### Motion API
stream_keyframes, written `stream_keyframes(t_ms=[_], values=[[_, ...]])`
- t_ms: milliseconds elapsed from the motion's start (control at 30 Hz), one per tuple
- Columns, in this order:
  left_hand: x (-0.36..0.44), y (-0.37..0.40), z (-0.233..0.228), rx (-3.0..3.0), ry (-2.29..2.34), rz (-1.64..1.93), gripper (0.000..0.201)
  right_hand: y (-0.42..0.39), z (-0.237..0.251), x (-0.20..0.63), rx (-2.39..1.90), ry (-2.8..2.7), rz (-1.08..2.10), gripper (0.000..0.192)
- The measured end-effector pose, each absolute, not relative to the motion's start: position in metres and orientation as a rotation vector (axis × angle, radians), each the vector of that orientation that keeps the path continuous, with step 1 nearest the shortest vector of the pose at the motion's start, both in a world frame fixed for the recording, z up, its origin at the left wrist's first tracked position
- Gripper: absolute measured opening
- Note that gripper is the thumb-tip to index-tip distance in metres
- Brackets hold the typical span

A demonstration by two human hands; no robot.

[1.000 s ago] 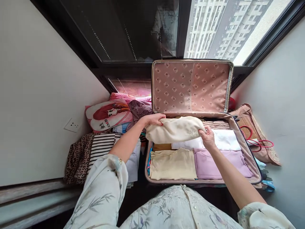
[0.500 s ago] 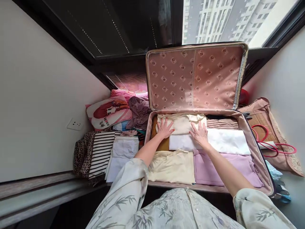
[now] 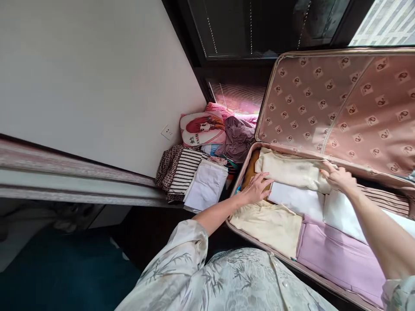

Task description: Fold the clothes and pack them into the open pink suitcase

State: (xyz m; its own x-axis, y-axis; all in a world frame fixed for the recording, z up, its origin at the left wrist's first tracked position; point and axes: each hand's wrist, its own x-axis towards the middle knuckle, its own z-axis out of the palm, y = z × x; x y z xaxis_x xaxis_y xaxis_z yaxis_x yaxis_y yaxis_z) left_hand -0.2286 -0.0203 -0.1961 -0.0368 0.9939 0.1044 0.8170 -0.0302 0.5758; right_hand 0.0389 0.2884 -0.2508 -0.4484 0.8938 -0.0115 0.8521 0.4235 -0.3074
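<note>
An open suitcase (image 3: 324,283) with a pink patterned lining holds several folded garments. My left hand (image 3: 257,188) is open, fingers spread, over the brown cloth (image 3: 251,169) at the suitcase's left side. At the right end of the folded cream garment (image 3: 288,169) in the back row, my right hand (image 3: 340,178) rests open with its fingers stretched out. White folded cloths (image 3: 293,198) lie in front of that garment. Nearer to me are a pale yellow folded garment (image 3: 269,226) and a lilac one (image 3: 337,255). A striped garment (image 3: 384,198) lies partly behind my right forearm.
Left of the suitcase stand a stack with a white folded cloth (image 3: 207,183) and a striped cloth (image 3: 186,170), a crumpled mauve cloth (image 3: 238,138) and a printed pillow (image 3: 202,128). The upright lid (image 3: 324,103) leans by the window. A wall (image 3: 97,86) bounds the left.
The view has swung left, so the suitcase sits further right. My left hand has come off the cream garment toward the suitcase's left side; my right hand has shifted to that garment's right end.
</note>
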Motion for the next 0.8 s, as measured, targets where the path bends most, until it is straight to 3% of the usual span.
stream_keyframes(t_ms=[167, 233, 333, 400, 500, 567, 800], values=[[-0.295, -0.125, -0.186, 1.509, 2.194, 1.167, 0.027, 0.254, -0.235, 0.024, -1.651, -2.369, 0.218, 0.038], [-0.326, -0.169, -0.197, 1.198, 2.441, 1.073, 0.024, 0.206, -0.230, 0.006, -1.534, -2.386, 0.275, 0.036], [-0.351, -0.226, -0.224, 0.881, 2.622, 0.678, 0.021, 0.122, -0.221, -0.037, -1.300, -2.411, 0.645, 0.033], [-0.349, -0.250, -0.241, 0.865, 2.649, 0.442, 0.033, 0.070, -0.213, -0.076, -1.075, -2.439, 0.897, 0.032], [-0.329, -0.257, -0.258, 0.945, 2.705, 0.262, 0.063, 0.009, -0.199, -0.138, -0.843, -2.507, 1.057, 0.031], [-0.315, -0.248, -0.263, 0.979, 2.729, 0.214, 0.068, -0.019, -0.191, -0.173, -0.795, -2.572, 1.132, 0.030], [-0.314, -0.219, -0.264, 1.035, 2.635, 0.138, 0.043, -0.062, -0.196, -0.233, -0.964, -2.656, 1.358, 0.022]])
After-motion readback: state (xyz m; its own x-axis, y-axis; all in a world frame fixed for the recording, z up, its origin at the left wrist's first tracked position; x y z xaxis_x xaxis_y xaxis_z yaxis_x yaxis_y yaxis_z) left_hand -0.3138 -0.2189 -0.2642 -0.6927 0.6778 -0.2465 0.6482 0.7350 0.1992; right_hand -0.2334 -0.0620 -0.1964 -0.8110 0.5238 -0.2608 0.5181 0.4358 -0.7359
